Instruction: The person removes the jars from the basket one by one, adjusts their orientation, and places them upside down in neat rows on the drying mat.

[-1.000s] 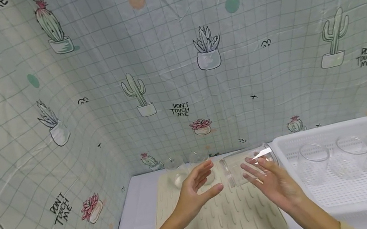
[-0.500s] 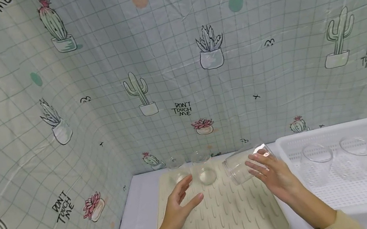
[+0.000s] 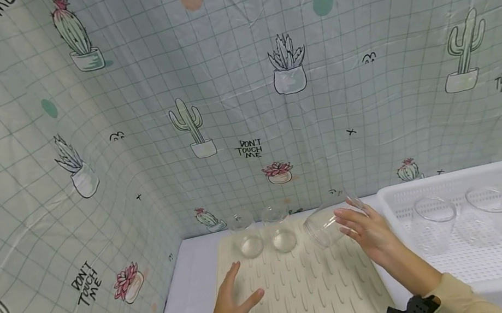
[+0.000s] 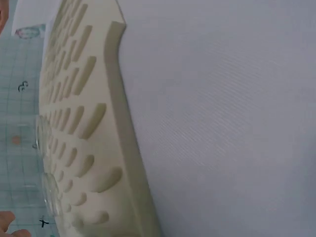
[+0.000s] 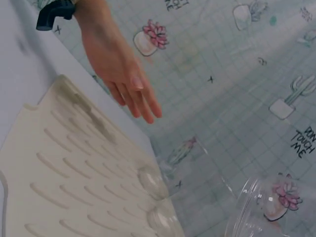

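Note:
My right hand [image 3: 372, 234] grips a clear drinking glass [image 3: 323, 226] near one end, fingers on its near side. Tilted well over, the glass hangs above the right rear of a beige ridged drying mat [image 3: 304, 297]; its other end also shows as a clear rim [image 5: 249, 207] in the right wrist view. My left hand [image 3: 226, 305] is over the mat's left side, fingers and thumb spread, holding nothing. Behind it two more clear glasses, a left one [image 3: 246, 235] and a right one [image 3: 279, 229], stand side by side at the mat's back edge.
A white perforated plastic basket [image 3: 449, 177] stands right of the mat, with three clear glasses [image 3: 434, 225] upright inside. A curtain [image 3: 236, 70] printed with cacti hangs behind and to the left. White cloth [image 4: 227, 118] covers the table.
My left hand has drawn away from the glass, leftward and toward me. The right hand keeps its hold, and the glass has tipped more upright.

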The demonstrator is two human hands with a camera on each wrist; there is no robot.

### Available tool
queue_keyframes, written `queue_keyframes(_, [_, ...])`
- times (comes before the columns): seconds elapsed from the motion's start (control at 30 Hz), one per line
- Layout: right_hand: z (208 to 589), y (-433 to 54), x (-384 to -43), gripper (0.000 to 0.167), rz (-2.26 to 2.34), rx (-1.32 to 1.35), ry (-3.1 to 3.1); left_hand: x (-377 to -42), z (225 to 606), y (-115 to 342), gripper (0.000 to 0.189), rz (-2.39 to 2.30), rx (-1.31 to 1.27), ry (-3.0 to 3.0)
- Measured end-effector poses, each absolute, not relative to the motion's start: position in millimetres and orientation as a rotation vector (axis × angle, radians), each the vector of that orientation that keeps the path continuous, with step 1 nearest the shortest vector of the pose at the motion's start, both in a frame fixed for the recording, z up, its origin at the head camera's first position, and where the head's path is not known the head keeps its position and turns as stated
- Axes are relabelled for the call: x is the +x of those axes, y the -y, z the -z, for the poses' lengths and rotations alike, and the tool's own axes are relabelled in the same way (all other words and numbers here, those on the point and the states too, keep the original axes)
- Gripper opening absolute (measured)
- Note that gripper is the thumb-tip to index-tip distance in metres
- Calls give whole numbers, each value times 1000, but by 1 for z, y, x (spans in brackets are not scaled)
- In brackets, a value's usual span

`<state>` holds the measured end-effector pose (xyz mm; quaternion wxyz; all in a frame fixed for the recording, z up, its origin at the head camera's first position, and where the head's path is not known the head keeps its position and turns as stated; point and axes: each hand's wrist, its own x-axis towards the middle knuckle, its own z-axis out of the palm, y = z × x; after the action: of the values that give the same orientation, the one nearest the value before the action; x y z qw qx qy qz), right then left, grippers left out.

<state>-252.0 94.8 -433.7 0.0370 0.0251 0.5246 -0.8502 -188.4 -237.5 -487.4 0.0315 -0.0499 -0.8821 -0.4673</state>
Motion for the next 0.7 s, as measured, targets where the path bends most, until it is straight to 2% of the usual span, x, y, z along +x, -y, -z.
queue_keyframes(0.27, [440, -89, -267, 79, 2579, 96, -1683, -187, 504, 252, 94, 1338, -82, 2812])
queue_keyframes(0.7, [452, -80, -291, 88, 2440, 280, -1894, -179, 522, 268, 107, 1174, -139, 2943])
